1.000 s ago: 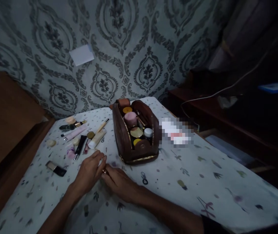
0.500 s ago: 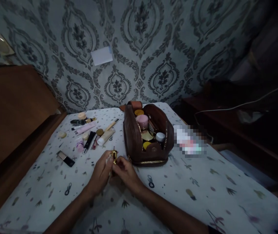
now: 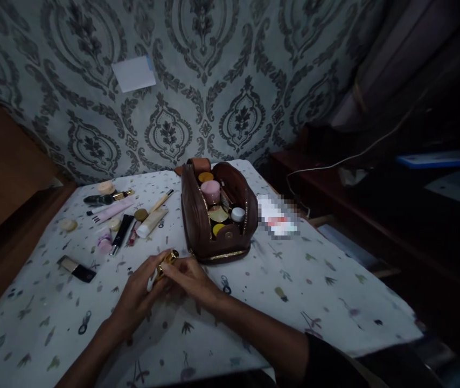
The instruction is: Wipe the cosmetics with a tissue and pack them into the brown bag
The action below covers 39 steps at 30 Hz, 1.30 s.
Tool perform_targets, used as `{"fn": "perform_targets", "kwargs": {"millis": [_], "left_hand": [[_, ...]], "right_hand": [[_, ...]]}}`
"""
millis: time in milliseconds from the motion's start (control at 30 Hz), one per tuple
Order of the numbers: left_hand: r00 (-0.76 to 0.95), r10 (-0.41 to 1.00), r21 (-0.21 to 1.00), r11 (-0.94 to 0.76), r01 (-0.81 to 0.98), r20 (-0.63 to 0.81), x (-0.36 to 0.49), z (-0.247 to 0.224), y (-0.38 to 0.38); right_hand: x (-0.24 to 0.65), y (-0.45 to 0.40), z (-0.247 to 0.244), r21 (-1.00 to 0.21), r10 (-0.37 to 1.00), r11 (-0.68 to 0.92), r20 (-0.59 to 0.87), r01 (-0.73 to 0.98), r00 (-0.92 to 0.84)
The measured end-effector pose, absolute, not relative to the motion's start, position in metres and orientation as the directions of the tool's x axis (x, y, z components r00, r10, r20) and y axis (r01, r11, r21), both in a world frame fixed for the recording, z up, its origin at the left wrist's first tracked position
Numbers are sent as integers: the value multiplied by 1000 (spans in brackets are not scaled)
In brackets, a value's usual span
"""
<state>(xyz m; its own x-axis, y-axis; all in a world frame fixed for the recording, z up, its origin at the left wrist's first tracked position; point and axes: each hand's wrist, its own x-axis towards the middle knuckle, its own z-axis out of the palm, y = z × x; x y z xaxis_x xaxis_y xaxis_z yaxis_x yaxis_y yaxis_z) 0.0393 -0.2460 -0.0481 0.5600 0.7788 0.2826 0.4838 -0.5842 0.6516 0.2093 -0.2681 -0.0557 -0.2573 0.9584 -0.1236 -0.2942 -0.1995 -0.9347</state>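
Both hands meet over the near part of the table, in front of the bag. Between them is a small shiny gold cosmetic item [image 3: 170,258] with a dark round end; its exact kind cannot be made out. My left hand [image 3: 141,283] is closed around it from the left, and a whitish bit shows by that palm. My right hand [image 3: 192,277] pinches the gold item from the other side, thumb on top. Just beyond stands a brown leather makeup bag [image 3: 197,237], unzipped, holding a pink-lidded jar [image 3: 210,191], a white-lidded jar [image 3: 237,214] and yellow-lidded containers.
Left of the bag lie a cream tube [image 3: 152,222], a black tube [image 3: 122,234], a brush [image 3: 161,200], a purple-pink container [image 3: 104,241] and other cosmetics. A black-capped rectangular item [image 3: 76,269] lies nearer. A blurred-out item [image 3: 276,216] sits right of the bag on the patterned cloth.
The view has swung to the right, so everything sits further left. My hands have tilted the gold item, its dark end now showing, and my right thumb lies over it.
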Motion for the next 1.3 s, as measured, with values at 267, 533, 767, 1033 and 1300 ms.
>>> {"fn": "perform_targets", "kwargs": {"millis": [267,533,767,1033,1300], "left_hand": [[621,722,491,-678,547,305,36,-47,-242],[645,714,504,-677,536,273,29,-48,-240],[594,693,447,-719,532,408,30,-44,-244],[776,599,511,-739,439,198,95,0,-255],[784,621,585,-634,505,-4,148,14,-250]], "right_hand": [[217,-268,-47,-965,996,74,86,-252,-35],[218,-269,-46,-946,993,94,110,-311,-33],[232,-283,-27,-950,962,272,272,-151,22],[309,-309,29,-828,706,481,560,287,434],[358,-295,53,-743,648,373,637,556,417]]}}
